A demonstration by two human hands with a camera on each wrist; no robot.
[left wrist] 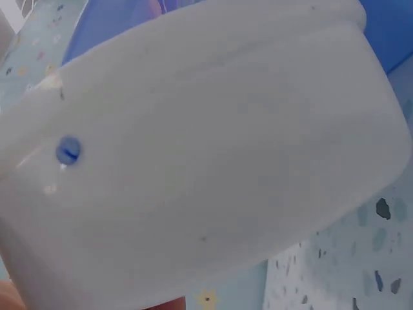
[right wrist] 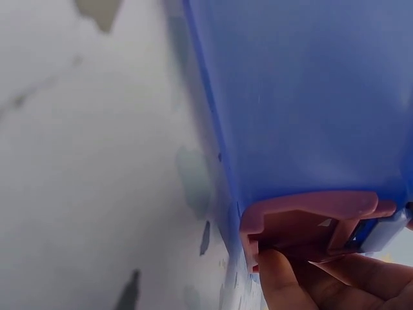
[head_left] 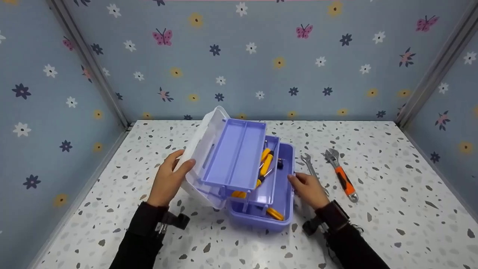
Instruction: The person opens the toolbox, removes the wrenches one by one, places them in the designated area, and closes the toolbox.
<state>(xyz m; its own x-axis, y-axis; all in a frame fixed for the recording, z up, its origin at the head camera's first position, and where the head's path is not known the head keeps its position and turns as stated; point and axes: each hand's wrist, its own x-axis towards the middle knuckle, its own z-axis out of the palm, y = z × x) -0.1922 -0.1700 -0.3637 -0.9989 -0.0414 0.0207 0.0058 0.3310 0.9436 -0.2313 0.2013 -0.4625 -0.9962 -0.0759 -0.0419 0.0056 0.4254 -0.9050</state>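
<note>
A purple toolbox (head_left: 257, 223) stands with its white lid (head_left: 196, 144) tilted up to the left and its trays fanned out. My left hand (head_left: 167, 183) grips the lid's outer edge, thumb over the rim; the left wrist view is mostly filled by the lid's outside (left wrist: 226, 155). At the box's right wall, my right hand (head_left: 310, 189) holds the front rim area. In the right wrist view its fingers (right wrist: 342, 281) curl against a pink latch (right wrist: 310, 203). The upper tray (head_left: 233, 155) is bare; yellow-handled tools (head_left: 266, 165) lie in the tray beneath, partly hidden.
Right of the box lie a combination wrench (head_left: 308, 163) and an adjustable wrench (head_left: 344, 180) with an orange handle. Another yellow handle (head_left: 275, 214) shows in the box's bottom. Patterned walls (head_left: 254, 74) enclose the speckled table (head_left: 392, 209) at the back and sides.
</note>
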